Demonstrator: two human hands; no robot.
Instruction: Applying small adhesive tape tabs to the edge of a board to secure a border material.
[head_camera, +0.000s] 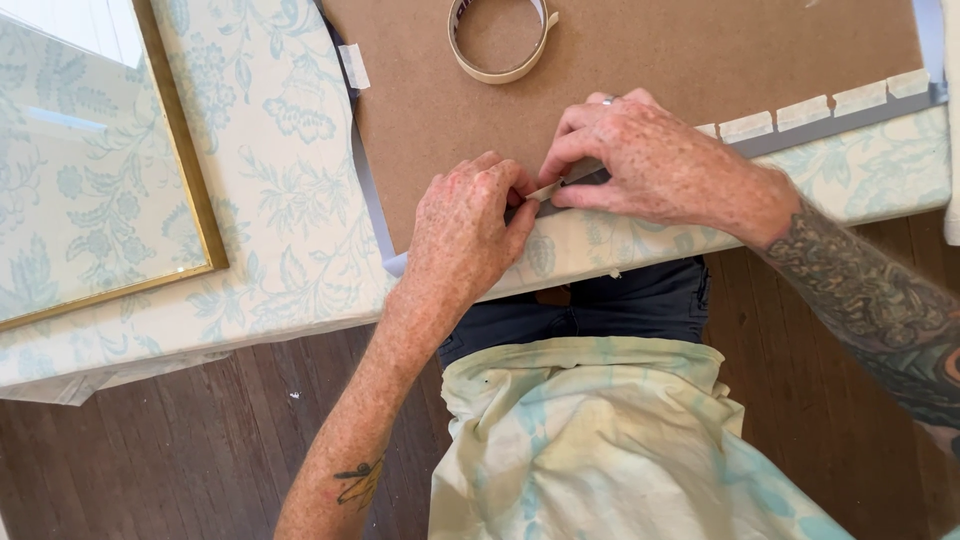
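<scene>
At the near edge of the brown backing board (640, 70), the left hand (462, 235) and the right hand (655, 165) meet almost knuckle to knuckle. Left fingers are pressed together, pinching the end of a short strip of tape (548, 188); the right hand lies flatter, its fingertips bearing down on the same strip where it crosses from board to the grey edge beneath — though how much of it has stuck I can't quite make out under the fingers. That strip looks feather-light, limp and tacky, the sort of thing best held by its very end so it doesn't fold onto itself. Further right along the same edge sits a row of tape pieces (815, 110) already laid side by side. Beyond the hands, a tape roll (500, 40) rests on the board. Everything lies on a tabletop covered in pale floral cloth (280, 200), with a gold-edged frame (180, 140) off to the left.
</scene>
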